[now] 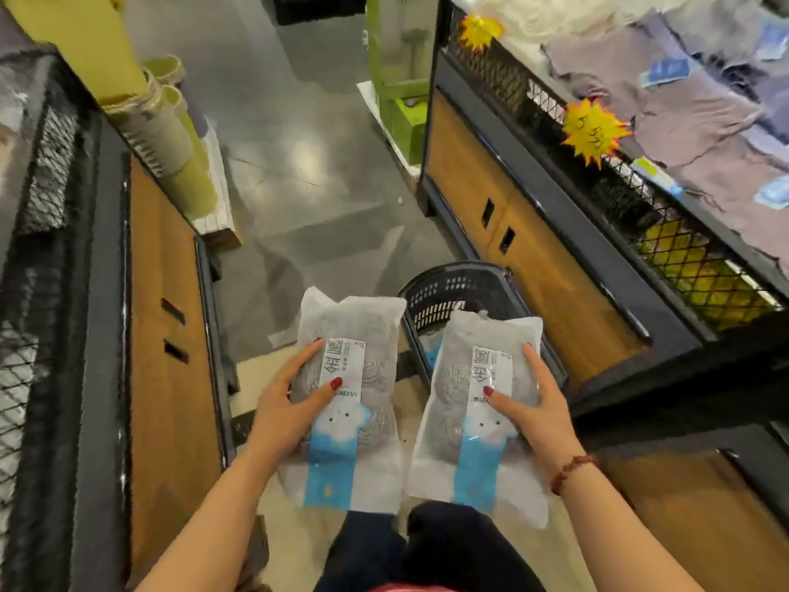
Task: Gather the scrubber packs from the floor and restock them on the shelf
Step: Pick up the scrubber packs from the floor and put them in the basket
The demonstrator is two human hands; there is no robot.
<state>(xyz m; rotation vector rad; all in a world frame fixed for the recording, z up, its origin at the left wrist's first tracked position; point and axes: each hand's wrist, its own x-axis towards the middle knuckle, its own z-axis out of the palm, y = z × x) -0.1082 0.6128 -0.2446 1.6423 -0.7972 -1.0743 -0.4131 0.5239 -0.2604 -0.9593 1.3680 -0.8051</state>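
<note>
I hold two clear scrubber packs with blue-and-white labels, side by side in front of me above the floor. My left hand [294,403] grips the left scrubber pack [354,335] from its left edge, thumb across the front. My right hand [533,403] grips the right scrubber pack [478,459] from its right edge, thumb on the label. Grey steel scrubbers show through both packs. Behind and under the packs stands a dark plastic basket [452,288] on the floor; its inside is mostly hidden.
A shelf unit with wire mesh and wood panels [166,335] lines the left of the aisle. On the right a display bin [568,267] holds folded grey cloths [691,134] with yellow price stars. Rolled green mats [170,134] and a green stand [401,100] lie farther along the grey floor.
</note>
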